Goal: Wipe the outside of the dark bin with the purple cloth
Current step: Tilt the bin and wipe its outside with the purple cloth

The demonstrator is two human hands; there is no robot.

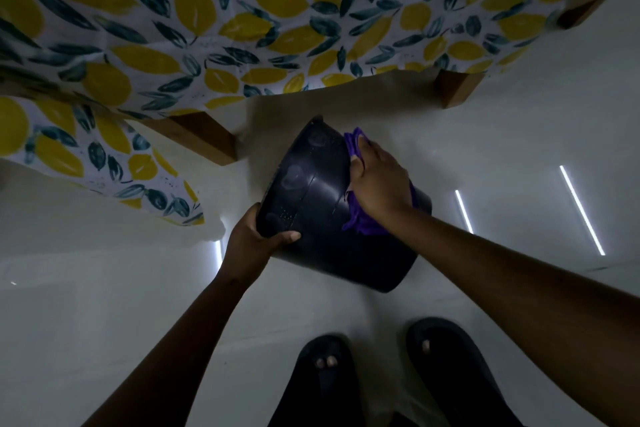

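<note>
we find dark round plastic bin (332, 218) tipped on its side, held above pale glossy floor (104, 288), near lemon-print cloth (242, 10). our left hand (252, 239) clenched on bin end nearest it; our right hand (377, 180) presses crumpled purple cloth (360, 222) to upper wall. wiping under way; we judge lower wall and base left. surface shows pale round marks and specks.

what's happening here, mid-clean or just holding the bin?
Mid-clean. A person stands over a dark bin tipped on its side, low over the pale floor. The left hand has a grip on one end edge, steadying it. The right hand presses the purple cloth against the bin's outer wall. A table with a lemon-print tablecloth is just beyond.
</note>
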